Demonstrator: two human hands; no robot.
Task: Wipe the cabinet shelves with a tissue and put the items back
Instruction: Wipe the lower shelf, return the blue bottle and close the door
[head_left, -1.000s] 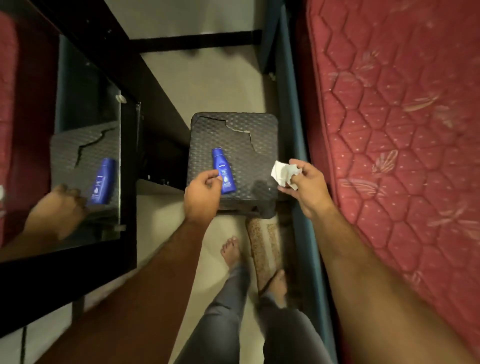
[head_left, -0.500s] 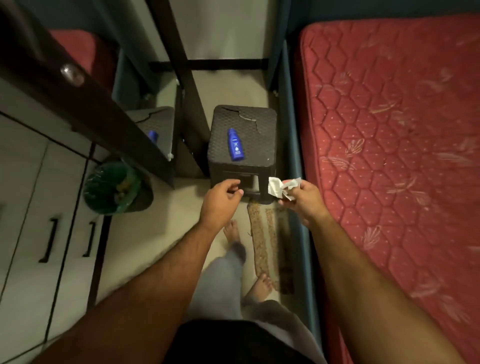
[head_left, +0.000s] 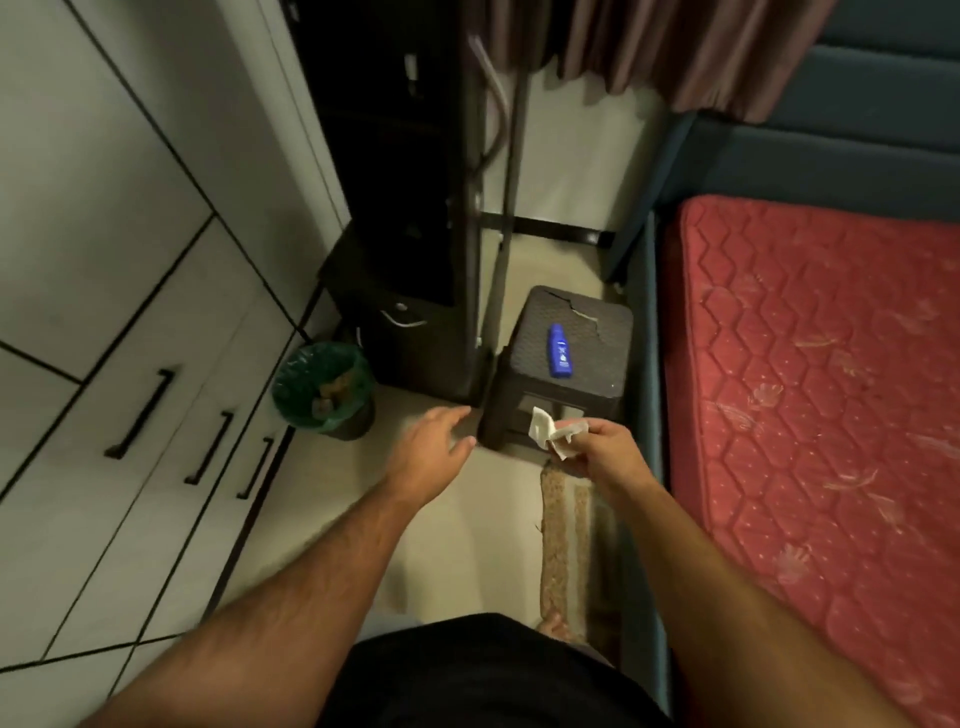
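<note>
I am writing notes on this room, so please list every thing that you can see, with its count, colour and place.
lotion bottle: one, blue, lying on the stool top
stool: one, dark brown, cracked top, beside the bed
tissue: one, white, crumpled, in the right hand
waste bin: one, green liner, left of the stool
mattress: one, red, right side
floor mat: one, beige, along the bed
drawers: white, black handles, left side
curtain: brownish, top
left hand: open, holding nothing
right hand: pinching the tissue

left hand (head_left: 431, 447): fingers loosely spread, empty | right hand (head_left: 597, 447): fingers pinching tissue (head_left: 550, 434) | both arms outstretched
</note>
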